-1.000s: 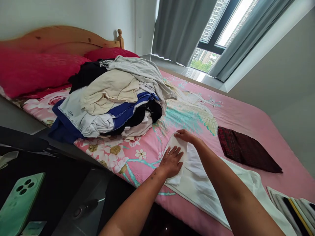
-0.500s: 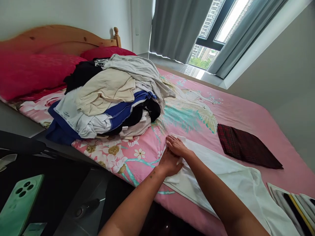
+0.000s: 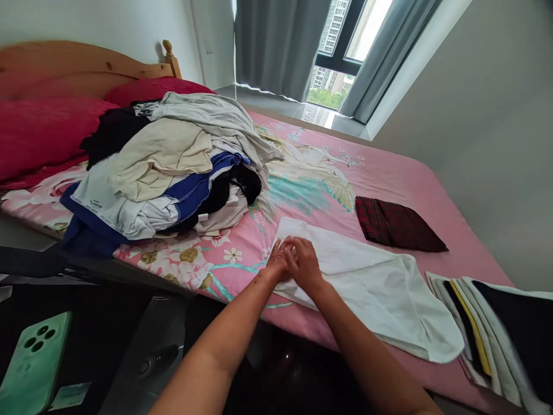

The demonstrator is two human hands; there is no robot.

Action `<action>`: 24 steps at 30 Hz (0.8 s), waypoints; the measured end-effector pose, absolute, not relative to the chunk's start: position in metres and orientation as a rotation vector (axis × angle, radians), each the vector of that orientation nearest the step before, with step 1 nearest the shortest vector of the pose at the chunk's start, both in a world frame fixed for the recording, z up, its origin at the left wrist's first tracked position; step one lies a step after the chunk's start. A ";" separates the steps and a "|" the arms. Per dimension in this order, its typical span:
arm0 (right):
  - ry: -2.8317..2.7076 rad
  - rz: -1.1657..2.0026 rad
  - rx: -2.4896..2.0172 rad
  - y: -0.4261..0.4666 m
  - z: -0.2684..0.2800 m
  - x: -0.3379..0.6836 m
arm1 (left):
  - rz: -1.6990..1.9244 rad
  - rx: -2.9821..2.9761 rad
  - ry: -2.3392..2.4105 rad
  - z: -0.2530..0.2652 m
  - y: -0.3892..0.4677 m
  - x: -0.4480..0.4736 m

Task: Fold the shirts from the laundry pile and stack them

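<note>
A white garment lies folded long and flat along the near side of the bed. Over its left end, my left hand is turned palm upward with its fingers stretched out. My right hand is right against it, fingers loosely bent over the left hand's fingers. No cloth shows between the fingers of either hand. Beyond the white garment is a folded dark red plaid cloth. To the right, several folded garments overlap in a row, in white, grey, black and yellow.
A large heap of loose clothes sits at the left of the pink flowered bedsheet, before the red pillows and wooden headboard. At lower left, a green phone and a small card rest on a black surface.
My hands, which were pressed flat on the white garment one over the other, have come up off it, and the left palm has turned upward. The view has swung to the right.
</note>
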State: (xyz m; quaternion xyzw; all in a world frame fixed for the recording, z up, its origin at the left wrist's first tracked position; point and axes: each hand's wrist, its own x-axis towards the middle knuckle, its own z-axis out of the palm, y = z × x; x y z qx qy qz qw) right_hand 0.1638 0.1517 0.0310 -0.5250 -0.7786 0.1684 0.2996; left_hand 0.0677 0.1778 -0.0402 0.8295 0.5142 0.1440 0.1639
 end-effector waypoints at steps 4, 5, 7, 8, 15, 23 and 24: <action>-1.862 0.571 -1.499 0.073 0.020 0.183 | 0.322 2.344 1.469 -0.038 0.183 0.068; -1.786 0.682 -1.553 0.063 0.013 0.187 | 0.316 2.346 1.470 -0.037 0.184 0.068; -1.638 0.935 -1.617 0.052 0.002 0.194 | 0.302 2.348 1.478 -0.036 0.185 0.068; -1.570 1.044 -1.621 0.050 -0.002 0.196 | 0.291 2.349 1.486 -0.035 0.185 0.069; -1.167 1.480 -1.574 0.062 0.004 0.199 | 0.237 2.377 1.534 -0.033 0.187 0.073; -1.250 1.623 -1.472 0.071 -0.003 0.193 | 0.207 2.405 1.560 -0.032 0.186 0.075; -1.302 1.583 -1.512 0.072 -0.007 0.193 | 0.206 2.407 1.560 -0.032 0.186 0.075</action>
